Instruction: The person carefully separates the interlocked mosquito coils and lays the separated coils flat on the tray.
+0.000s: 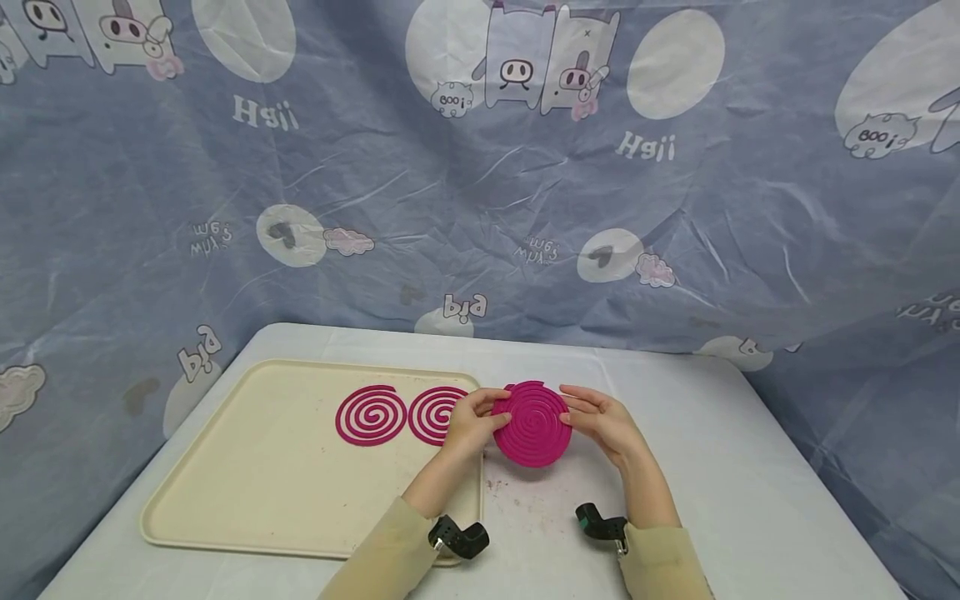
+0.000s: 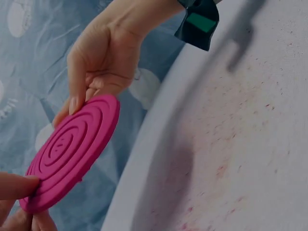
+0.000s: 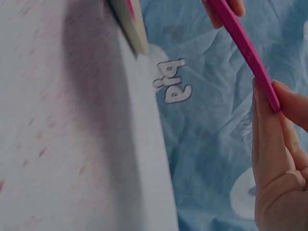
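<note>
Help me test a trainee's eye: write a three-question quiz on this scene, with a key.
1. How many open spirals are visible on the tray?
2. The pink disc is:
a) flat on the tray
b) held above the table
c) underneath the tray
3. True or false: only the right hand holds the pink disc.

Key:
1. Two
2. b
3. False; the left hand and right hand both grip it.

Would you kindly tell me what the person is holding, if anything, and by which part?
A pink spiral disc, held by its rim: the left hand pinches one side, the right hand the opposite side.
</note>
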A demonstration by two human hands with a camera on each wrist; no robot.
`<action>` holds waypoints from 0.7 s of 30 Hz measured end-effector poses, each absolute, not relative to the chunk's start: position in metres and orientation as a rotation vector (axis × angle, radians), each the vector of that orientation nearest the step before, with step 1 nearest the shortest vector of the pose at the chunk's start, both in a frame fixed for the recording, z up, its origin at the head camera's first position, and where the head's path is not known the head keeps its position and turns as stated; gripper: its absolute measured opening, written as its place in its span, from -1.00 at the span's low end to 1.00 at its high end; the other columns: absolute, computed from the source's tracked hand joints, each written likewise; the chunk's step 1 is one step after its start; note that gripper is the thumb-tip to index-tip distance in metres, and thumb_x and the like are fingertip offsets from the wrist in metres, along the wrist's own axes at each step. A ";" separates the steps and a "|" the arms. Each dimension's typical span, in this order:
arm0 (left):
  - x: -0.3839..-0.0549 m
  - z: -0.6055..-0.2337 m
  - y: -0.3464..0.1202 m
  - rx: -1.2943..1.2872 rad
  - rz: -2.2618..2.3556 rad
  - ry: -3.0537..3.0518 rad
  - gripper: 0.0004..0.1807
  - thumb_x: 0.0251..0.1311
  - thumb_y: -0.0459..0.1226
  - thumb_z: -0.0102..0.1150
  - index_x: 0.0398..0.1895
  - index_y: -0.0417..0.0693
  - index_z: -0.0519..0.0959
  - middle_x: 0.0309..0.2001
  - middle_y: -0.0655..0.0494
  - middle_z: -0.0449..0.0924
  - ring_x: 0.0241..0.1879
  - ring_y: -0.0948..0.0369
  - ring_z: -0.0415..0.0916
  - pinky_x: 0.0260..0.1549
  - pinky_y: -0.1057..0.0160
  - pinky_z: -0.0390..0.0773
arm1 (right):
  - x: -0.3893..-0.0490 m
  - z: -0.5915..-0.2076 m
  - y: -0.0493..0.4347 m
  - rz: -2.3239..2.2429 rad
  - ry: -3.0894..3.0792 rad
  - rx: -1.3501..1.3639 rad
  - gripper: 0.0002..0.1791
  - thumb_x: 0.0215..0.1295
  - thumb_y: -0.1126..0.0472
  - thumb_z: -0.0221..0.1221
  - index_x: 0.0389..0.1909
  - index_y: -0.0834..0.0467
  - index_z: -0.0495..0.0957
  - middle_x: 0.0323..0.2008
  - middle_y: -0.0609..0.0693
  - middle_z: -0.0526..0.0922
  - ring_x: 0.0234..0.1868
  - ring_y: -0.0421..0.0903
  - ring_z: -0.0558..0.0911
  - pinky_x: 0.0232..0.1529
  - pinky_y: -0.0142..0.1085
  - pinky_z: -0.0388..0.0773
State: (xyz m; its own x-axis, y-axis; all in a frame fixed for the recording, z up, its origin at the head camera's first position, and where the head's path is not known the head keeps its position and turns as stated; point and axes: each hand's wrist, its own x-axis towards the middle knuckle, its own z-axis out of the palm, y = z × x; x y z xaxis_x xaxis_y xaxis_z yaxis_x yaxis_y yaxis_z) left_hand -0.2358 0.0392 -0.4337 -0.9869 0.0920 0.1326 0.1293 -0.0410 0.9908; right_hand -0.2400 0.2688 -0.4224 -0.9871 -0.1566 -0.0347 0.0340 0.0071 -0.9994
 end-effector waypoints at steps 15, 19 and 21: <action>-0.220 -0.390 -0.024 -0.232 -2.463 -1.933 -0.64 0.05 -0.48 0.27 -0.02 -0.25 0.57 -0.22 -0.03 0.64 -0.29 0.26 0.57 -0.30 0.38 0.59 | -0.215 -0.367 0.217 -1.960 2.032 -0.681 -0.26 0.16 0.48 0.17 0.36 0.29 0.10 -0.02 0.35 0.55 -0.23 0.01 0.68 -0.20 -0.04 0.60; -0.217 -0.386 -0.029 -0.226 -2.382 -1.925 -0.65 0.04 -0.47 0.29 -0.04 -0.25 0.58 -0.21 -0.03 0.63 -0.28 0.22 0.56 -0.31 0.38 0.59 | -0.210 -0.359 0.200 -1.952 2.069 -0.651 -0.30 0.17 0.46 0.19 0.32 0.39 0.13 -0.16 0.33 0.62 -0.33 0.00 0.70 -0.25 -0.07 0.62; -0.215 -0.385 -0.030 -0.238 -2.290 -1.958 -0.66 0.04 -0.46 0.30 -0.05 -0.25 0.59 -0.14 -0.04 0.60 -0.21 0.16 0.54 -0.28 0.37 0.58 | -0.207 -0.358 0.192 -1.969 2.119 -0.610 -0.34 0.18 0.43 0.20 0.29 0.39 0.18 -0.16 0.33 0.62 -0.32 0.00 0.70 -0.24 -0.11 0.63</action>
State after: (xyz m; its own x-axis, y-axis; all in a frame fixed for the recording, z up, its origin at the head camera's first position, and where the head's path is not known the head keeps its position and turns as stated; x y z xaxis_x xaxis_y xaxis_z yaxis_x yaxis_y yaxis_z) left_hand -0.2154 -0.0300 -0.3845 -0.9805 0.0114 0.1964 0.1922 -0.1566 0.9688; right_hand -0.2071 0.1924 -0.3581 -0.8983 -0.4163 0.1403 -0.1704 0.0358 -0.9847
